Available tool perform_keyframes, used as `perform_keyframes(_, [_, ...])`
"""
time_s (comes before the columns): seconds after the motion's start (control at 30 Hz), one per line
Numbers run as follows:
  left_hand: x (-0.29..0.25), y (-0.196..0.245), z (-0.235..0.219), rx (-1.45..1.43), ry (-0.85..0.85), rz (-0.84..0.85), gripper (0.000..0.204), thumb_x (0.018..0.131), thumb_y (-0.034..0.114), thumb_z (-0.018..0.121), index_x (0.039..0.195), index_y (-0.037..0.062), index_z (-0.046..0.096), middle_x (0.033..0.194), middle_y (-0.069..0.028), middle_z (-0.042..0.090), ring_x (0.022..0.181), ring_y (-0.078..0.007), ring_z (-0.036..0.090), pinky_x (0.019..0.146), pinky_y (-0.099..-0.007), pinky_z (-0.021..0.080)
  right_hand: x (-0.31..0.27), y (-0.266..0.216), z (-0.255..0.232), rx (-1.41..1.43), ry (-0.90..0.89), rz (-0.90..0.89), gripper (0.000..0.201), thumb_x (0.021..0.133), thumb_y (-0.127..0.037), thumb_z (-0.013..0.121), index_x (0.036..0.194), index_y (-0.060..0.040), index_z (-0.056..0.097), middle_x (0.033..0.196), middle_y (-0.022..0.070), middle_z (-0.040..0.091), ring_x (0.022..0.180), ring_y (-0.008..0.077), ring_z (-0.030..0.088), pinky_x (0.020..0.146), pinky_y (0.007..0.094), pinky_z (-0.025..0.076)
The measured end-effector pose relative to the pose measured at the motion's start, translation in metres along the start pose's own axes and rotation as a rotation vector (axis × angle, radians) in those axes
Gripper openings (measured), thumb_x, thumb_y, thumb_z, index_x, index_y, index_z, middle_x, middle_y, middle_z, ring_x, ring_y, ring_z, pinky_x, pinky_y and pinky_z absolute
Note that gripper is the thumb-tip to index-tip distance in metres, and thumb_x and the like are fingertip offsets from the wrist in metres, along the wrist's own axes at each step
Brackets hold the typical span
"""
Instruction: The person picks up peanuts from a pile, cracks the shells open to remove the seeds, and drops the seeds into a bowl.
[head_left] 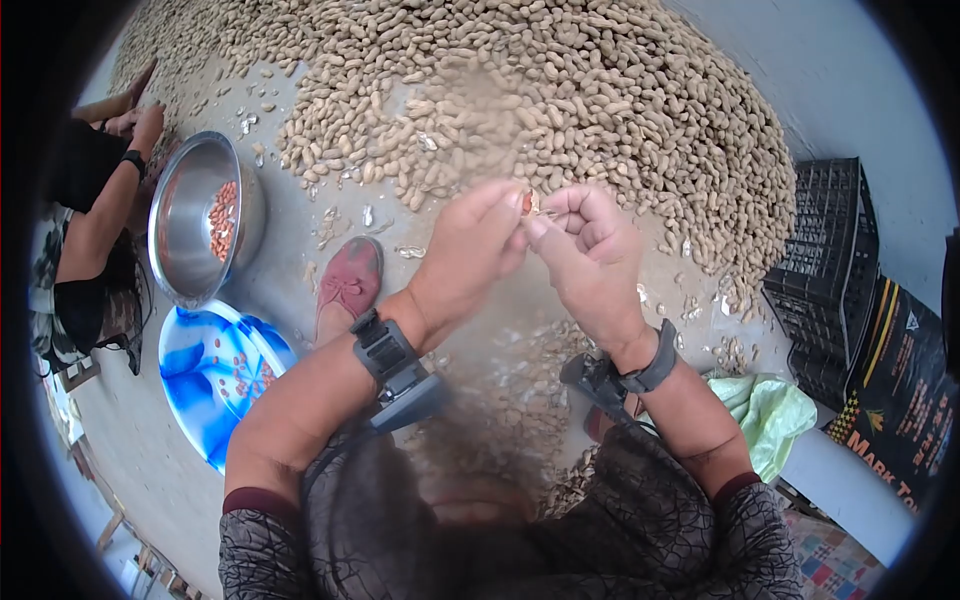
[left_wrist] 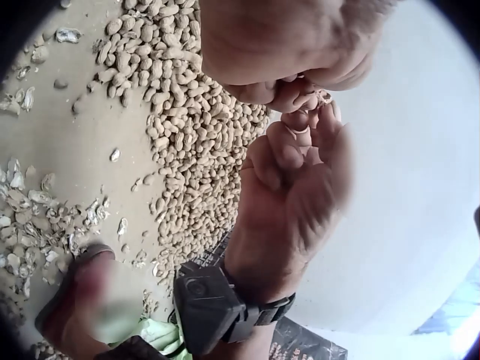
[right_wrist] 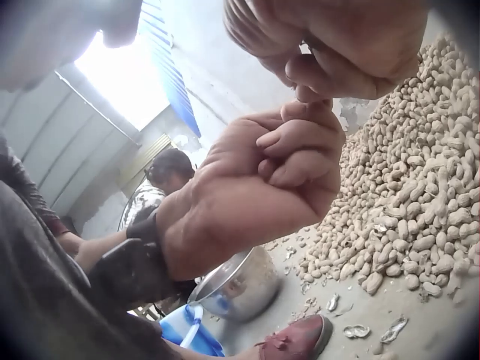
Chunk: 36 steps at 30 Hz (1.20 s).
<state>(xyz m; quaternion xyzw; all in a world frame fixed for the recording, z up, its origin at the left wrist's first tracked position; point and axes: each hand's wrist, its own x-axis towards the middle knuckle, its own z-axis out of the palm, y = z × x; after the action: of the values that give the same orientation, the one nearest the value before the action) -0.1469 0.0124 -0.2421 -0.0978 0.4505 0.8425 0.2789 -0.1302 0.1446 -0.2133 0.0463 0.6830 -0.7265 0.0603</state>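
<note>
A cracked peanut (head_left: pixel 534 204) shows a bit of red kernel between the two hands in the head view. My left hand (head_left: pixel 472 250) pinches it from the left, with the thumb on top. On the other side my right hand (head_left: pixel 597 262) holds the shell between thumb and forefinger, its other fingers curled in. Fingertips of both hands meet at the peanut. The left wrist view has the right hand (left_wrist: pixel 289 191) below the near left hand (left_wrist: pixel 292 41). In the right wrist view the left hand (right_wrist: pixel 255 176) hides most of the peanut.
A large heap of unshelled peanuts (head_left: pixel 640 110) spreads ahead. To the left stand a steel bowl (head_left: pixel 165 225) and a blue-and-white basin (head_left: pixel 180 375), both holding kernels. Empty shells (head_left: pixel 490 390) litter the floor below. Black crates (head_left: pixel 825 250) stand right; another person (head_left: pixel 95 230) sits left.
</note>
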Motion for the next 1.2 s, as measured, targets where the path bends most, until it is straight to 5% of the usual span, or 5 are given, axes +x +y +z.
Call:
perform_keyframes(0.2, [-0.003,0.0,0.0,-0.073,-0.019,-0.075,0.015,0.094,0.023,0.047,0.093,0.0099,0.054,0.068,0.0045,0.05,0.051,-0.0019,0.037,0.047,-0.0172,0.028,-0.004,0.009,-0.006,-0.469,0.031,-0.331,0.023,0.074,-0.002,0.066,0.093,-0.0004,0.055,0.071,0.0091,0.06,0.058,0.0136,0.059,0.052,0.0264,0.047])
perform_keyframes(0.33, [-0.004,0.007,0.003,-0.078,-0.006,-0.066,0.015,0.09,0.018,0.048,0.081,0.0072,0.054,0.066,0.0046,0.044,0.055,-0.0036,0.036,0.049,-0.0192,0.027,0.001,0.015,-0.012,-0.639,0.049,-0.568,0.026,0.069,-0.003,0.066,0.095,-0.002,0.058,0.072,0.0105,0.058,0.057,0.0186,0.058,0.051,0.0295,0.046])
perform_keyframes(0.43, [-0.003,0.005,-0.002,-0.11,-0.011,-0.064,0.016,0.087,0.014,0.049,0.075,0.0058,0.054,0.064,0.0045,0.041,0.054,-0.0042,0.035,0.047,-0.0195,0.026,0.001,0.009,-0.012,-0.622,0.019,-0.6,0.024,0.072,0.005,0.062,0.095,-0.0006,0.06,0.08,0.0048,0.06,0.051,0.0049,0.048,0.044,0.0186,0.037])
perform_keyframes(0.7, [-0.004,0.009,0.0,-0.149,0.008,-0.149,0.023,0.089,0.019,0.045,0.085,0.004,0.061,0.06,0.0044,0.038,0.049,-0.0051,0.033,0.044,-0.02,0.024,0.0,-0.014,-0.008,-0.932,-0.119,-0.86,0.032,0.06,0.008,0.06,0.091,-0.0014,0.061,0.069,0.0091,0.056,0.056,0.0213,0.053,0.046,0.0291,0.042])
perform_keyframes(1.2, [-0.003,0.006,0.0,-0.206,-0.146,-0.177,0.025,0.091,0.019,0.041,0.092,0.001,0.059,0.067,-0.0015,0.05,0.049,-0.0061,0.041,0.042,-0.0192,0.027,-0.005,-0.023,-0.008,-0.585,-0.026,-0.526,0.016,0.07,0.006,0.06,0.084,-0.0015,0.062,0.073,0.0048,0.06,0.054,0.009,0.052,0.047,0.0212,0.038])
